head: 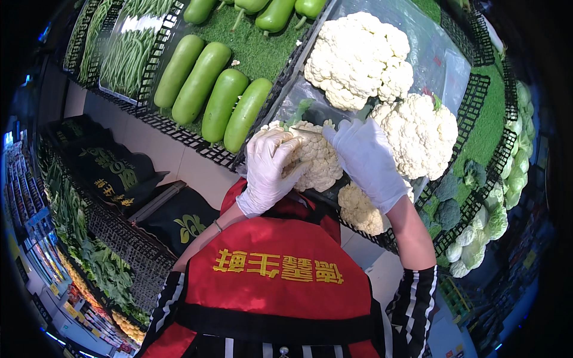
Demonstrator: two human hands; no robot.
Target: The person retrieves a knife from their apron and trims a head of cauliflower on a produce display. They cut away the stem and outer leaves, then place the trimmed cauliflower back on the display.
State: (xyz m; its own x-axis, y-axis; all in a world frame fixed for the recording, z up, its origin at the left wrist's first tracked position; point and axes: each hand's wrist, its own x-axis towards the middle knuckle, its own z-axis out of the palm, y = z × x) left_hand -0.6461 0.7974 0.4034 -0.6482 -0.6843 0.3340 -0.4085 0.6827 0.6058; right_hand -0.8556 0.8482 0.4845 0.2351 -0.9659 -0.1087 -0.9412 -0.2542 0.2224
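Observation:
My left hand (272,163), in a thin white glove, grips the side of a cauliflower head (320,156) at the near edge of the display. My right hand (368,159), gloved the same way, is closed on a knife (308,131). Only its thin blade shows, pointing left across the top of that head; the handle is hidden in my fist. Below my right wrist sits a smaller, yellower cauliflower (361,209), partly covered by the arm. A large cauliflower (425,134) lies right of my right hand, and another (356,58) lies beyond both hands.
Pale green bottle gourds (201,83) lie on artificial turf to the left, behind a black lattice divider (286,74). Green beans (127,58) fill trays farther left. Plastic film (429,49) lies under the cauliflowers. Broccoli (447,215) and cabbages (476,241) are at the right.

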